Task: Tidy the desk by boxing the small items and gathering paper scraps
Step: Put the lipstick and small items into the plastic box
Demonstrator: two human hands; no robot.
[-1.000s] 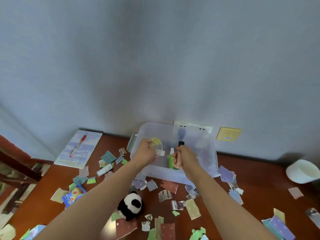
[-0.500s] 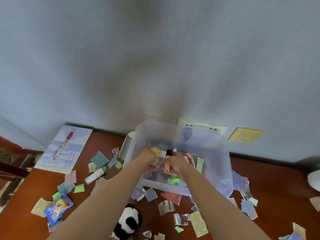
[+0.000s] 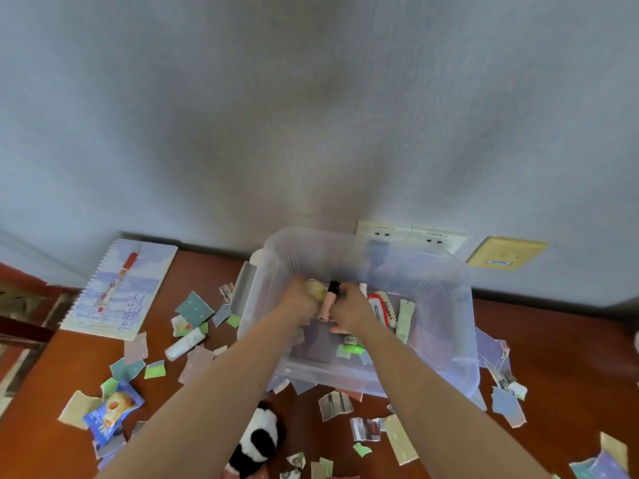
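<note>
Head view is showing, nearest the wearer, a panda plush (image 3: 257,444) lying on the wooden desk (image 3: 45,382) among torn paper scraps (image 3: 335,404), all still waiting to be gathered. To the left a blue snack packet (image 3: 112,411) and a white tube (image 3: 185,344) are lying loose among more scraps. Beyond them, 2 bare forearms are reaching over the near wall of the clear plastic box (image 3: 460,371), which is sitting against the wall, probably so small things can be dropped straight in. Inside it, the left hand (image 3: 299,302) is curling closed around a small round yellowish item (image 3: 315,290), and the right hand (image 3: 349,307) is gripping a pink tube with a black cap (image 3: 328,300), tilted cap-up; both are being held low over the floor of the box, seemingly for a gentle release. A green bottle (image 3: 351,347), a red clip (image 3: 375,305) and a pearl clip (image 3: 389,307) are already resting in there. Farther left, a red pen (image 3: 117,281) is lying on a spiral notebook (image 3: 138,305) against the wall.
</note>
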